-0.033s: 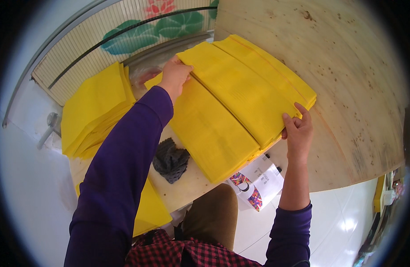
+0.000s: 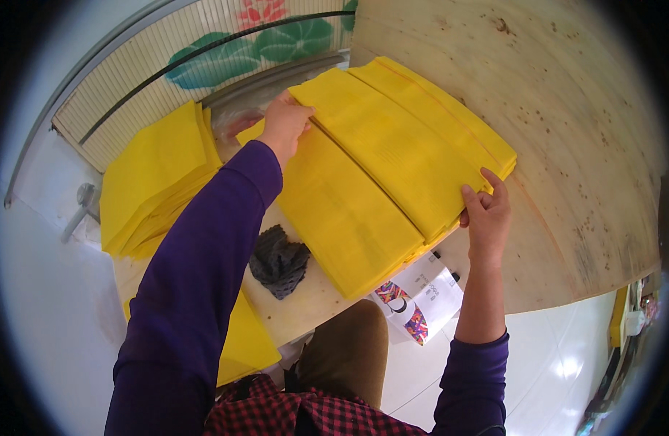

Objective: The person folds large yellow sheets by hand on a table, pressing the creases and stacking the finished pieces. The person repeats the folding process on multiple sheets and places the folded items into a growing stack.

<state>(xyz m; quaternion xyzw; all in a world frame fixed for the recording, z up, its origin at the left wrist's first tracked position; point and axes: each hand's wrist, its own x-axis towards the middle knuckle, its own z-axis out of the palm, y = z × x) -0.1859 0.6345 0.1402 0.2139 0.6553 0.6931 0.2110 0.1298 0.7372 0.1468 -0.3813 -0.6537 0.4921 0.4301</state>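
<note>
Several flat, folded yellow fabric pieces (image 2: pixel 392 145) lie overlapping in a pile on the wooden table, slanting from upper left to lower right. My left hand (image 2: pixel 284 123) is closed on the far left corner of an upper folded piece, thumb on top and the other fingertips partly hidden. At that piece's right end, my right hand (image 2: pixel 487 214) pinches the near corner between thumb and fingers, with the index finger extended along the edge. Closer to me lies another flat yellow piece (image 2: pixel 349 232), part of the same pile. A crumpled dark grey cloth (image 2: pixel 279 261) rests beside the pile.
A thick stack of yellow fabric (image 2: pixel 156 174) stands left of my left arm, and more yellow fabric (image 2: pixel 247 341) lies below that arm. The wooden tabletop (image 2: pixel 567 145) extends right. A white printed bag (image 2: pixel 422 294) is below the table's near edge. A slatted painted panel (image 2: pixel 146 94) borders the back.
</note>
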